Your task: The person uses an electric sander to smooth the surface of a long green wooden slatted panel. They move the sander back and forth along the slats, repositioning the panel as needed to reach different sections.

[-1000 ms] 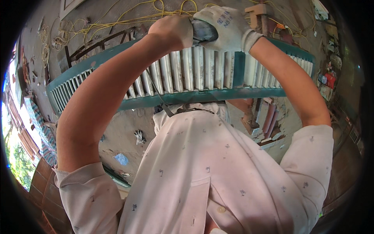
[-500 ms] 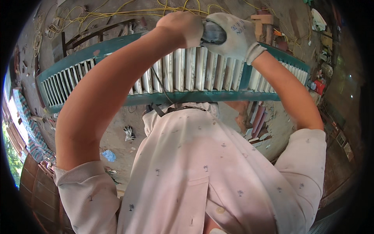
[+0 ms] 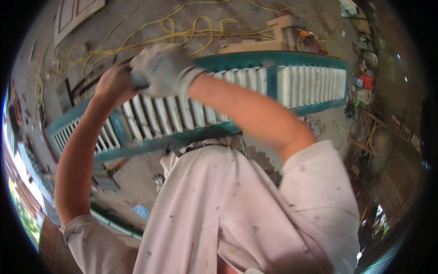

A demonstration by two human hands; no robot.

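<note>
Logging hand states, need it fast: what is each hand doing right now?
Left hand: bare, closed on a dark tool above the shutter.
Right hand: gloved, closed on the same tool.

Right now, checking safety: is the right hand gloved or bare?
Gloved: a grey work glove covers the right hand; the left hand is bare.

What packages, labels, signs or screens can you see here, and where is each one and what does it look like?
None can be made out.
Red and white bits past the right end of the teal louvred frame: too blurred to tell whether they are packages.
Blue scrap on the ground at lower left: too small to tell.
</note>
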